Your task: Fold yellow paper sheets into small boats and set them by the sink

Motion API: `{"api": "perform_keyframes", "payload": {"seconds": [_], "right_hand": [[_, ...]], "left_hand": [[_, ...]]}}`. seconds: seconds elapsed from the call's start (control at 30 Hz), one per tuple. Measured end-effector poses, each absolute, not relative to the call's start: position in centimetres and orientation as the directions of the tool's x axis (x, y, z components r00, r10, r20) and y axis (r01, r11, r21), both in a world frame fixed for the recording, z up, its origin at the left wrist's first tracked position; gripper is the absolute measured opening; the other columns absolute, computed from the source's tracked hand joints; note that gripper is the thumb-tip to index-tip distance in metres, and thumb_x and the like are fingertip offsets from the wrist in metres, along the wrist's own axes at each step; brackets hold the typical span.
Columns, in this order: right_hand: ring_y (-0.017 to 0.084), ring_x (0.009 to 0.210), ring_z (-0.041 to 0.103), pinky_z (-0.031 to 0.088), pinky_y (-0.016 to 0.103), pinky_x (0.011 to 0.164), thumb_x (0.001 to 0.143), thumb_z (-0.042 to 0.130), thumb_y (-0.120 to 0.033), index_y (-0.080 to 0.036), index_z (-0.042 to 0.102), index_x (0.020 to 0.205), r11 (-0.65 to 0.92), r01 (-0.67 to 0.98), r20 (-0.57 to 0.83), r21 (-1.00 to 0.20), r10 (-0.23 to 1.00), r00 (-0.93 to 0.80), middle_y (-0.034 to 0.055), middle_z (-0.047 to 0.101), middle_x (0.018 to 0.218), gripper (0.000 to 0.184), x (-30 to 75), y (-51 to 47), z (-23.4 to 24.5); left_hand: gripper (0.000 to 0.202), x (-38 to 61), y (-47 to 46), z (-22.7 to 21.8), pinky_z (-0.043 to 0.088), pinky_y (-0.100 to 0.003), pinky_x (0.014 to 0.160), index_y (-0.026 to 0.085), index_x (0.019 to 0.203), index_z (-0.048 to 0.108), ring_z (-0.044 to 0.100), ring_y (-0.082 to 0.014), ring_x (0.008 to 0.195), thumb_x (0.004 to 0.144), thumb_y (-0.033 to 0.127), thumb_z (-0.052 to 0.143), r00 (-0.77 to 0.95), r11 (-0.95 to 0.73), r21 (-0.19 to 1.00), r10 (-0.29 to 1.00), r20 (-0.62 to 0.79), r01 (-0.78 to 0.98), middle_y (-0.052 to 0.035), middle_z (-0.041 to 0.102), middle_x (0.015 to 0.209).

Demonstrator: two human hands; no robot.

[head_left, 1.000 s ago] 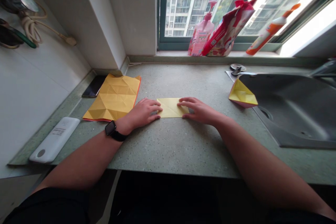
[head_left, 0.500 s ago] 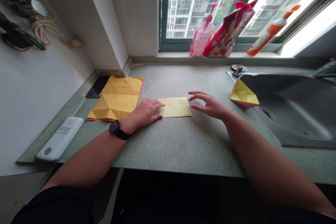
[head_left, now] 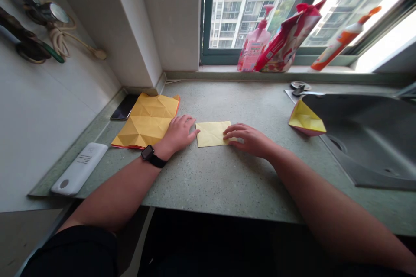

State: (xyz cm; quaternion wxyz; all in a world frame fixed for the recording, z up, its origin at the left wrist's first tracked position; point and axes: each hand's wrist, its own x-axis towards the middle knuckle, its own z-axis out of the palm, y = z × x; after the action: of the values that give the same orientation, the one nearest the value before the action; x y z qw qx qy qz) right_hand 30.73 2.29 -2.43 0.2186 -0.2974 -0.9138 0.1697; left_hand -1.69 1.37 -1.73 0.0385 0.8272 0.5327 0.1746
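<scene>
A small folded yellow paper (head_left: pixel 211 133) lies flat on the speckled green counter (head_left: pixel 227 173). My left hand (head_left: pixel 178 132), with a black watch on its wrist, rests at the paper's left edge, fingers stretched out flat. My right hand (head_left: pixel 248 138) lies on the paper's right end, fingers spread and pressing down. Neither hand grips anything.
A creased orange-yellow sheet (head_left: pixel 146 120) lies to the left, beside a dark phone (head_left: pixel 123 107) and a white remote (head_left: pixel 79 168). A folded yellow paper boat (head_left: pixel 305 119) sits at the edge of the steel sink (head_left: pixel 367 138). Bottles and a red bag (head_left: pixel 286 39) stand on the windowsill.
My right hand lifted off the paper and hovered half a second ago, then came back down on its right end. The left hand stayed at the left edge.
</scene>
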Motion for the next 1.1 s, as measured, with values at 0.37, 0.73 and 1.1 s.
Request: {"api": "perform_keyframes", "payload": {"seconds": [0.37,0.73,1.1], "right_hand": [[0.025,0.117,0.075,0.059,0.05,0.107,0.102,0.068,-0.025,-0.032,0.083,0.111,0.77,0.42,0.335,-0.481,0.604,-0.723,0.0061,0.08,0.126,0.018,30.4,2.0,-2.4],[0.028,0.103,0.076,0.064,0.049,0.097,0.104,0.063,-0.032,-0.028,0.081,0.115,0.626,0.575,0.569,-0.526,0.762,-0.309,0.0093,0.079,0.111,0.022,30.5,1.1,0.3],[0.037,0.136,0.063,0.054,0.061,0.114,0.097,0.075,-0.036,-0.033,0.061,0.152,0.695,0.577,0.602,-0.43,0.697,-0.39,0.0132,0.068,0.143,0.056,29.7,0.1,0.0]], "left_hand": [[0.01,-1.9,1.2,-0.5,0.057,-0.046,0.106,0.022,0.093,0.07,0.071,-0.0271,0.11,0.095,0.031,0.067,0.293,-0.407,0.567,0.913,0.285,0.716,-0.0071,0.075,0.109],[0.018,-3.0,1.3,0.6,0.058,-0.042,0.098,0.022,0.09,0.066,0.07,-0.0237,0.098,0.094,0.039,0.067,0.02,-0.263,0.772,0.951,0.309,0.579,-0.0044,0.075,0.098],[0.009,-0.1,-1.8,1.5,0.055,-0.046,0.11,0.023,0.098,0.065,0.066,-0.0252,0.118,0.104,0.029,0.065,0.355,-0.663,0.509,0.736,0.576,0.549,-0.0087,0.069,0.119]]}}
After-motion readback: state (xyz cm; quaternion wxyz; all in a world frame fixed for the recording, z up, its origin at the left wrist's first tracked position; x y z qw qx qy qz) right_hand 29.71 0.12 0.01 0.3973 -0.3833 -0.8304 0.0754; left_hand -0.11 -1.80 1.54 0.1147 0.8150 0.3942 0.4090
